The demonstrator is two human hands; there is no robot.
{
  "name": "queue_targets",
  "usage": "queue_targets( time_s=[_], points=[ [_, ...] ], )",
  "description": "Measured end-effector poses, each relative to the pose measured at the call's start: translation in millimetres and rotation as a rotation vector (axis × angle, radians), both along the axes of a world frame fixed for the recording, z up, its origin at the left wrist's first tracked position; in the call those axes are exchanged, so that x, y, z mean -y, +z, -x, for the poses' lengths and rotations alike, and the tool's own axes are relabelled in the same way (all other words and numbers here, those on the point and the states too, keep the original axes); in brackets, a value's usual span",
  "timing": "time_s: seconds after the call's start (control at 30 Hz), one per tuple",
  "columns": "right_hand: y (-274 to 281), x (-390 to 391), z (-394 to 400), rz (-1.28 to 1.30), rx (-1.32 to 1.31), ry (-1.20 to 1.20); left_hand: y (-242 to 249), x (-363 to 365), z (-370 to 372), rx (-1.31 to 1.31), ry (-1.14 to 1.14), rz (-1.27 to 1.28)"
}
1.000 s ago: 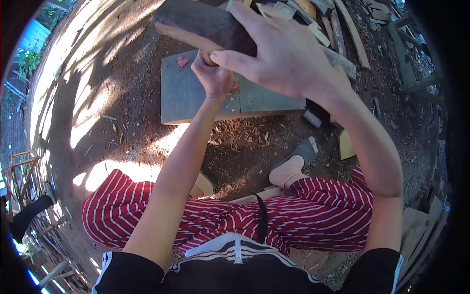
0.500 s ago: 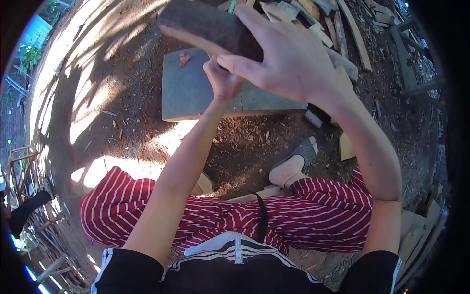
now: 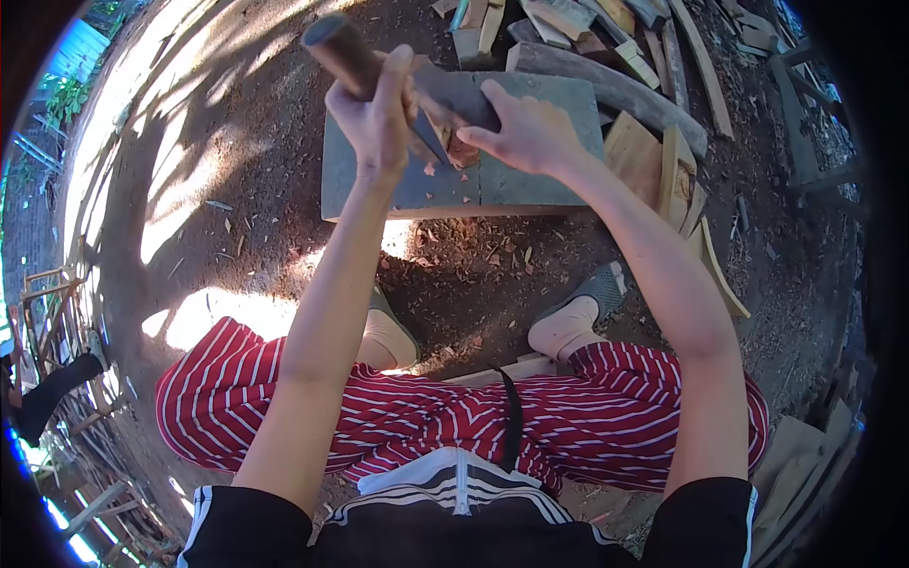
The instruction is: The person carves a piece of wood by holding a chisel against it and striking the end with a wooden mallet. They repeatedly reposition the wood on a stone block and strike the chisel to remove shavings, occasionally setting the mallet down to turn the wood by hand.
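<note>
My left hand (image 3: 374,118) is wrapped round the thick wooden handle of a chisel (image 3: 343,57), held tilted. Its blade slants down to the right, the tip close to the chipped end of a dark-faced piece of wood (image 3: 459,95). My right hand (image 3: 525,128) grips that piece from the right, thumb along its near side, over the grey-topped block (image 3: 540,189). The wood shows a reddish cut face at its near end. Small reddish chips lie around it on the block top. My left hand partly hides the wood's left end.
Wood offcuts (image 3: 568,24) lie in a pile behind the block, with boards (image 3: 634,156) leaning at its right. Chips litter the dirt floor (image 3: 473,256) between my feet (image 3: 563,327). A stick fence (image 3: 57,312) stands at far left.
My right hand and the dark-faced wood have come down from near the camera onto the block. My left hand has moved up and left, with the chisel now showing. My view has shifted slightly.
</note>
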State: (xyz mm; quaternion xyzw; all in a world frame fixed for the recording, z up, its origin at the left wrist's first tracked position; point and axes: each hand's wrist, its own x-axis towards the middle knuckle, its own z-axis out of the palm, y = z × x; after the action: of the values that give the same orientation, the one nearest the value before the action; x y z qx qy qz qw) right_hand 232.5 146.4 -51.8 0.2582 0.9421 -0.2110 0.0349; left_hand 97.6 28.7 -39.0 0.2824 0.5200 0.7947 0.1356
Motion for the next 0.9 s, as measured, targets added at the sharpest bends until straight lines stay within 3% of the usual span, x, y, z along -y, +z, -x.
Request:
queue_targets(
  time_s=[0.43, 0.57, 0.63, 0.73, 0.9],
  points=[
    [-25, 1, 6, 0.028, 0.067, 0.049, -34, -17, -18, 0.107, 0.043, -0.04],
    [-28, 3, 6, 0.009, 0.059, 0.04, -47, -19, -20, -0.033, 0.019, 0.053],
    [-27, 2, 8, 0.001, 0.054, 0.033, -36, -18, -18, -0.032, -0.134, 0.192],
    [-31, 1, 6, 0.004, 0.072, 0.037, -26, -9, -15, -0.058, -0.115, 0.295],
    [-25, 4, 5, 0.064, 0.038, 0.032, -15, -7, -7, 0.02, -0.005, 0.115]
  ],
)
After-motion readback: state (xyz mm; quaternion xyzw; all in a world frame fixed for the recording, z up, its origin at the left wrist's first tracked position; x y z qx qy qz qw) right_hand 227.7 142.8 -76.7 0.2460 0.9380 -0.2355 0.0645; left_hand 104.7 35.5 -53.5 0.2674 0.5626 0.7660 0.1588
